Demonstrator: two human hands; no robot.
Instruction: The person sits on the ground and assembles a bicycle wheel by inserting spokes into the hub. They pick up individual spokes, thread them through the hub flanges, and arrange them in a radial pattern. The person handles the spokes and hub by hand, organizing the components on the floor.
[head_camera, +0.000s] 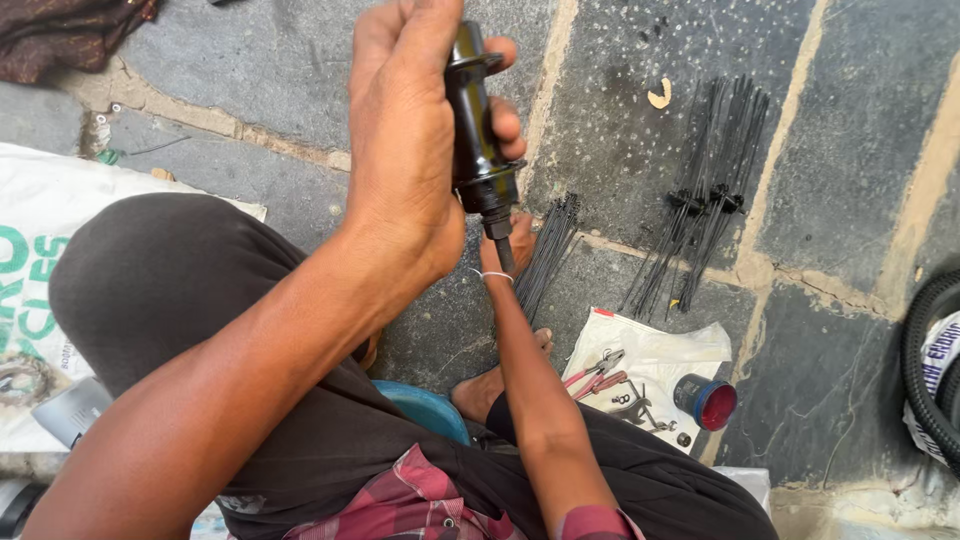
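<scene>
My left hand (400, 130) is raised close to the camera and grips a black bicycle hub (478, 120) upright, its axle end pointing down. Below it, my right hand (520, 238) reaches to the stone floor and is mostly hidden behind the hub's axle. A thin thread band circles that wrist. The right hand lies at the near end of a small bundle of black spokes (548, 250); whether its fingers close on them is hidden.
Larger bundles of black spokes (705, 200) lie on the paving stones to the right. A white plastic bag (690, 350) carries red-handled pliers (597, 373), small metal parts and a red-topped tin (712, 403). A tyre (925, 370) sits at the right edge, a printed sack (40, 260) at the left.
</scene>
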